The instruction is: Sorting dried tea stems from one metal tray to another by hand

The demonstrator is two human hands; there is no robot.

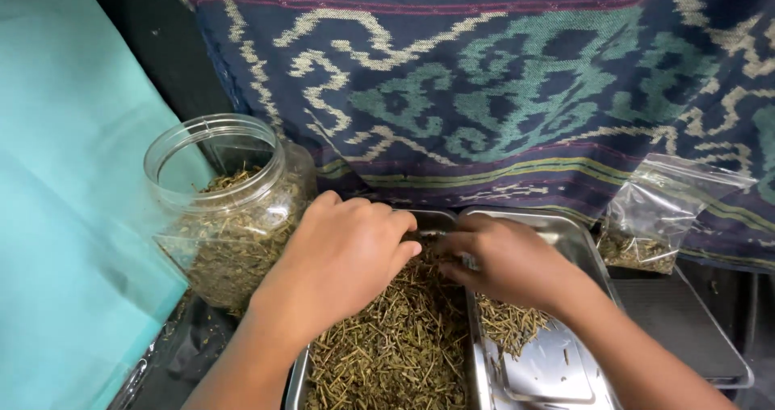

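My left hand [339, 261] rests curled, palm down, over a heap of dried green-brown stems and leaf bits [395, 345] filling a metal tray [295, 382]. My right hand [504, 261] reaches across the divide between this tray and a second metal tray [577, 244], its fingertips pinched at the herb pile near the left hand; whether it holds a small metal tool is unclear. The second tray holds a smaller scatter of herb [508, 321] and mostly bare steel.
An open clear plastic jar [230, 208] partly filled with the same dried herb stands at the left. A clear zip bag [662, 212] with some herb leans at the right. A patterned woven cloth [517, 87] hangs behind; turquoise sheet [56, 216] at the left.
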